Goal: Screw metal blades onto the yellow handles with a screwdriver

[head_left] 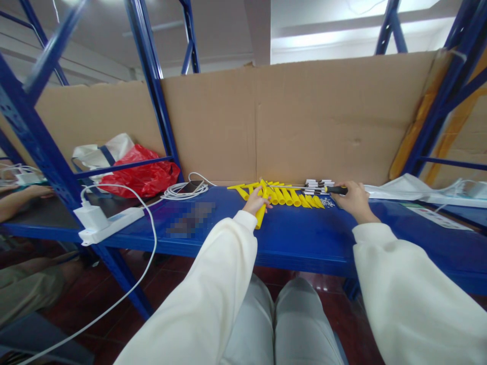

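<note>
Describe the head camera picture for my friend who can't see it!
A person's left hand holds a yellow tube-shaped piece, while the right hand holds a long black-handled tool pointing toward it. More yellow pieces lie in a row on a blue table, with crumpled red plastic off to the left.

White light glares from the ceiling (411,11), brightest above the right half of the tabletop (297,241); below the front edge the floor (171,284) is dim, faintly shiny. Wide-angle stretch slants the outer posts (40,129), yellow cones (279,196) look slightly soft, and a pixelated patch (191,220) blots the tabletop's left part
</note>
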`<state>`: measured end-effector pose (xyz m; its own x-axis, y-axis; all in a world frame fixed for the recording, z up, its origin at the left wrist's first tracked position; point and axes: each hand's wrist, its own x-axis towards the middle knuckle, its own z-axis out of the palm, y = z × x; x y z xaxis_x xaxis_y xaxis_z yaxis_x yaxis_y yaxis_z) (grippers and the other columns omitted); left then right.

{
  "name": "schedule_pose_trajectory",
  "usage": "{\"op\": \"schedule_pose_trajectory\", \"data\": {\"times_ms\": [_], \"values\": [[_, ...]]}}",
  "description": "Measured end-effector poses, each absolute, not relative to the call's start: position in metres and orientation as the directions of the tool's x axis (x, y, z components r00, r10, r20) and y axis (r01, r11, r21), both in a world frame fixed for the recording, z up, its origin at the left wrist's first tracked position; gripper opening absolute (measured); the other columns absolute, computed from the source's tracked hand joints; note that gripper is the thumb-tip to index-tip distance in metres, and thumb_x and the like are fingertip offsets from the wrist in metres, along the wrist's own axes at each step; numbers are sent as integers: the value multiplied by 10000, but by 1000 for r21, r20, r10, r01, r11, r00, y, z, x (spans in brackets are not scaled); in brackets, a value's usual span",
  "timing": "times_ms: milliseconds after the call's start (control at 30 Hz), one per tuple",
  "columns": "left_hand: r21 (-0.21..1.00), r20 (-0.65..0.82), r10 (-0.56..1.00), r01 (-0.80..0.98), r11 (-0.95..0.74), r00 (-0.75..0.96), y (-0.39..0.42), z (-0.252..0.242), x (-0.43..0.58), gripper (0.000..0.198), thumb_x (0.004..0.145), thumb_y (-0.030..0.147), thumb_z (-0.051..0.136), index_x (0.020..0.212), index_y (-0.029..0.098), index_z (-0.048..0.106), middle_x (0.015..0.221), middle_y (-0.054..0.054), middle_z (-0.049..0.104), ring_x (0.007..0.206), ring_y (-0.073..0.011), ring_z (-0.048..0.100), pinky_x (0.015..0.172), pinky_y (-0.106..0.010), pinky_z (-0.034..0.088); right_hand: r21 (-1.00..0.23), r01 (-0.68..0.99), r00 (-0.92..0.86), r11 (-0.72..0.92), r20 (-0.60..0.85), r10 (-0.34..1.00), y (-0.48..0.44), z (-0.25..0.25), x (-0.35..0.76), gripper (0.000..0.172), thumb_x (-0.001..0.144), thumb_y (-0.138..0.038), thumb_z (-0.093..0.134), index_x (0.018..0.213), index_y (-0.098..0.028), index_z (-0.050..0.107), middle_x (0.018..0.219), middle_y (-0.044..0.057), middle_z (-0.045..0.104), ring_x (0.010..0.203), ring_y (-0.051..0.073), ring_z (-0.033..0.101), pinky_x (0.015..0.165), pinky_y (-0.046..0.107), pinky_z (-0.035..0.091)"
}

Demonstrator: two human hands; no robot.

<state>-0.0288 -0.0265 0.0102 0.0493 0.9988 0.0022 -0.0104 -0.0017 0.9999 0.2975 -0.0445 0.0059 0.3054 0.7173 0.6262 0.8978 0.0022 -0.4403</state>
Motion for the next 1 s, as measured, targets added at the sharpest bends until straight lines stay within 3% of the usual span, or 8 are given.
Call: {"op": "schedule_pose_trajectory", "data": {"times_ms": [267, 533, 733, 1000], "values": [[1000, -6, 998, -16, 7, 66, -26, 11, -28, 1222, 774, -69, 682, 1884, 247, 279, 1306, -162, 831, 819, -200, 843, 483, -168, 478, -404, 909, 245, 102, 717, 653, -30, -5, 313, 247, 823, -379, 722, 1011, -255, 825, 1107, 156, 828, 1165, 433, 665, 1003, 637, 559], [1000, 16, 999, -1, -16, 46, -28, 10, -28, 1190, 784, -102, 618, 1881, 209, 281, 1263, -144, 833, 575, -95, 696, 455, -166, 448, -356, 933, 229, 60, 712, 663, -36, -2, 309, 223, 859, -346, 707, 1032, -247, 806, 1129, 165, 798, 1146, 421, 645, 958, 579, 541], [998, 52, 998, 21, -53, 40, -23, 7, -29, 1184, 772, -78, 677, 1865, 230, 343, 1201, -112, 839, 601, -110, 717, 469, -166, 468, -285, 951, 162, 119, 789, 593, -38, -3, 312, 230, 882, -338, 659, 1052, -235, 774, 1090, 171, 744, 1085, 394, 607, 887, 494, 497], [995, 93, 995, 33, -94, 32, -18, 1, -29, 1166, 786, -62, 688, 1862, 224, 339, 1192, -122, 833, 697, -163, 794, 480, -177, 486, -217, 972, 120, 88, 785, 608, -44, -1, 309, 222, 906, -333, 632, 1066, -229, 746, 1075, 176, 708, 1028, 365, 567, 839, 441, 443]]}}
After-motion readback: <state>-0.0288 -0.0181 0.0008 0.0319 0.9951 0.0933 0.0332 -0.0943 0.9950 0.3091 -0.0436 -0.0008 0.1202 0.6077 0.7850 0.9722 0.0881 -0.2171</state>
